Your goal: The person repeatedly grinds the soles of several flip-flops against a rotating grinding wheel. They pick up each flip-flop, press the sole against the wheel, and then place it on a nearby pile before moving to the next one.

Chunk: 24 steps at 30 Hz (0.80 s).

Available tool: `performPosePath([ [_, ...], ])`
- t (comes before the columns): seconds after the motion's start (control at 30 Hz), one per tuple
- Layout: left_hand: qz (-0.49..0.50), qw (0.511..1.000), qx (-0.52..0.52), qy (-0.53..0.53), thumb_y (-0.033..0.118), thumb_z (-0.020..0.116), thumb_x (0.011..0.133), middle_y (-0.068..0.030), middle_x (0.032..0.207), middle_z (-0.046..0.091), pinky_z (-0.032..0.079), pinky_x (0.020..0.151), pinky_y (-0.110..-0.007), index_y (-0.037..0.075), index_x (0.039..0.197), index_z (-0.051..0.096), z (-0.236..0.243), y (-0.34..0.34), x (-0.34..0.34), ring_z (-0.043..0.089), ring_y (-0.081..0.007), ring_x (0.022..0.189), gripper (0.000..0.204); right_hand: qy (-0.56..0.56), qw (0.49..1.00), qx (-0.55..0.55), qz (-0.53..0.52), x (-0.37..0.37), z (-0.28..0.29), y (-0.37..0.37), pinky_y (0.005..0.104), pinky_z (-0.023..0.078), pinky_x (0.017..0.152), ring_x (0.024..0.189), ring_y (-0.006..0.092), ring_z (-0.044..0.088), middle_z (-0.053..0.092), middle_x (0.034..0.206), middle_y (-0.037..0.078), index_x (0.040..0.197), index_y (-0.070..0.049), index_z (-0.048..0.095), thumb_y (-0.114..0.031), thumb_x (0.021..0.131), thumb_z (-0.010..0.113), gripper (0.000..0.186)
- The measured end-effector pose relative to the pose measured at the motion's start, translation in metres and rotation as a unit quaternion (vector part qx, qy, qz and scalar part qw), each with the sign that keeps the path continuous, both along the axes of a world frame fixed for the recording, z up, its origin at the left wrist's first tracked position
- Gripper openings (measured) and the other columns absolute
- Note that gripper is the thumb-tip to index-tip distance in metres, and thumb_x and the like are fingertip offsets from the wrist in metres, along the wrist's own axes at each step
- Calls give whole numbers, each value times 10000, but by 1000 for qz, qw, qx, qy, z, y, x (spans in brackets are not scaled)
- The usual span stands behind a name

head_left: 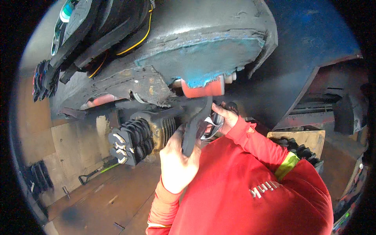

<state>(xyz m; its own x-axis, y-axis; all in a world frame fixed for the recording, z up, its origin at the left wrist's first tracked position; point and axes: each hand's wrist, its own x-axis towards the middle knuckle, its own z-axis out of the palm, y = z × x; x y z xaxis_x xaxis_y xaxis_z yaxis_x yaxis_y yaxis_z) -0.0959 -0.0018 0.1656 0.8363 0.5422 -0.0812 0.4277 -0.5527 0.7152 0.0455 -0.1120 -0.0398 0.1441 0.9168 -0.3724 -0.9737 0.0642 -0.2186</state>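
Both my hands hold a black-soled sandal (194, 131) up on edge under a red grinding wheel (203, 89). My left hand (178, 162) grips the lower end of the sole, thumb on one side and fingers behind it. On the other side, my right hand (227, 118) is closed round the sandal near its grey-and-white strap. The sole's upper end meets or almost meets the wheel's lower edge; I cannot tell if they touch. The wheel protrudes from beneath a dusty grey machine housing (203, 56) with a bluish patch.
Stacked dark sandals with pale straps (131, 143) stand at the left, beside a worn yellowish block (157, 131). More black pieces fill a bin (301, 150) at the right. Dark soles (105, 33) lie on the housing. A green-handled shovel (96, 173) rests on the floor.
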Motion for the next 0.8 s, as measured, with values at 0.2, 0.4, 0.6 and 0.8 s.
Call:
performPosePath([
  [0.2,24,998,-49,-31,86,686,886,-237,1020,694,555,770,-417,32,1251,661,37,-13,-7,707,-401,905,370,-18,997,-50,-62,-19,11,3,481,619,751,986,282,707,703,1198,98,1297,-109,607,-410,977,674,445],
  [0.4,-12,999,24,-22,82,681,866,-299,1014,692,565,808,-447,-76,1202,618,2,3,20,703,-458,942,376,39,999,0,-11,6,-1,16,468,616,715,878,318,726,730,1090,143,1246,-81,639,-453,964,678,468],
  [0.6,2,1000,10,-2,82,694,872,-275,995,704,577,784,-416,-79,1205,617,17,-5,-9,730,-410,916,378,21,998,45,-41,-8,8,6,461,622,712,944,272,722,713,1167,96,1301,-104,600,-362,973,695,428],
  [0.8,2,998,12,-68,85,702,871,-275,920,695,573,721,-418,-80,1178,619,36,-20,-17,726,-420,832,359,8,999,28,-19,-10,9,0,495,624,775,996,284,706,689,1150,91,1296,-96,597,-278,967,712,393],
])
